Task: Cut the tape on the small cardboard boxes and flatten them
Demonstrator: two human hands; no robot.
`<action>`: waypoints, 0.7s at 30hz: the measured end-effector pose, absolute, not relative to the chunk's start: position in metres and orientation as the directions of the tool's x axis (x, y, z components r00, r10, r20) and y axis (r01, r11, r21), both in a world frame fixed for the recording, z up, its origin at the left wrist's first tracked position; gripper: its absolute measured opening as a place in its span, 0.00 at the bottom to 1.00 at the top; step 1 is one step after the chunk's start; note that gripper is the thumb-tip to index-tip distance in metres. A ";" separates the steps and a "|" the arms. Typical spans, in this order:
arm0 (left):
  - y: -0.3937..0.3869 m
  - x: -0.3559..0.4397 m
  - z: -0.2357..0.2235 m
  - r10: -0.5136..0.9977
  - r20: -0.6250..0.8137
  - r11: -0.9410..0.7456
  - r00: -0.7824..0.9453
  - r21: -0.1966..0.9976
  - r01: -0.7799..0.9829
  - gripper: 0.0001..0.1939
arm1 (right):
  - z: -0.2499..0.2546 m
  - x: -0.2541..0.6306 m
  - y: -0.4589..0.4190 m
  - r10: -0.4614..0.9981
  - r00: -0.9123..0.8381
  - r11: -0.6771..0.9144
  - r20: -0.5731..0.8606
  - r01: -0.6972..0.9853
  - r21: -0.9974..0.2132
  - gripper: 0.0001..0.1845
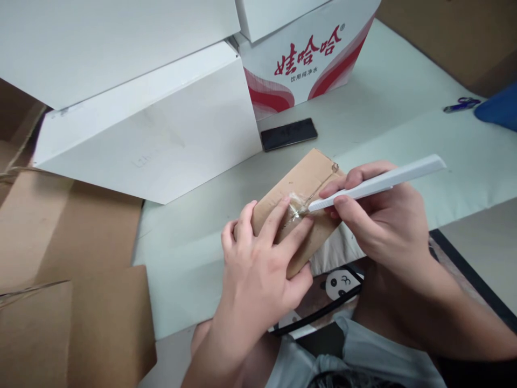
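A small brown cardboard box [306, 173] rests at the near edge of the table, tilted across my view. Clear tape [296, 202] covers the middle of its top seam. My left hand [264, 253] grips the box, fingers spread over the top and the thumb against its near side. In my right hand [382, 215] is a white utility knife [388, 178], held like a pen. Its tip meets the seam beside the tape, close to my left fingertips; the blade itself is too small to make out.
White boxes [161, 129] and a red-and-white carton [302, 64] stand behind. A black phone [290, 134] lies before the carton. Opened cardboard [92, 231] fills the left. Scissors [462, 104] and a blue object [498, 106] are at far right. A panda-print item [338, 285] is below the edge.
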State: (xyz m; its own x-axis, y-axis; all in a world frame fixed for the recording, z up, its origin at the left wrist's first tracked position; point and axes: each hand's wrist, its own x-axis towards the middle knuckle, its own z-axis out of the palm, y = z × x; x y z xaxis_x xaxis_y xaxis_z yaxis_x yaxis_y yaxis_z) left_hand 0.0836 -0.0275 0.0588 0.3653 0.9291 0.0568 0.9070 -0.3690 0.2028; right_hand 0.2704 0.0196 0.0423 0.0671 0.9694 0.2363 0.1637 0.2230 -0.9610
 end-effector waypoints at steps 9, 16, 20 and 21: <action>-0.027 0.083 0.056 0.929 0.096 -0.371 0.358 0.220 0.902 0.30 | 0.037 0.271 0.020 0.953 0.111 0.261 0.282 0.178 -0.949 0.10; -0.028 0.082 0.055 0.924 0.134 -0.382 0.359 0.254 0.888 0.29 | 0.035 0.270 0.021 0.940 0.103 0.306 0.325 0.166 -0.937 0.10; -0.026 0.081 0.054 0.925 0.143 -0.378 0.352 0.265 0.887 0.29 | 0.033 0.268 0.021 0.924 0.085 0.360 0.373 0.135 -0.923 0.11; -0.026 0.081 0.054 0.926 0.145 -0.376 0.349 0.267 0.887 0.29 | 0.032 0.267 0.020 0.918 0.084 0.376 0.388 0.127 -0.918 0.11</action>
State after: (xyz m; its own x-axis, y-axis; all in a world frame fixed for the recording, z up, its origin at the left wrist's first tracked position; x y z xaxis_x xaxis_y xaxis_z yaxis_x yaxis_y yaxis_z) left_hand 0.0814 -0.0263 0.0542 0.3491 0.9258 0.1450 0.8873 -0.3763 0.2666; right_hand 0.2674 0.0202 0.0317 0.0842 0.9178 0.3880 0.1265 0.3763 -0.9178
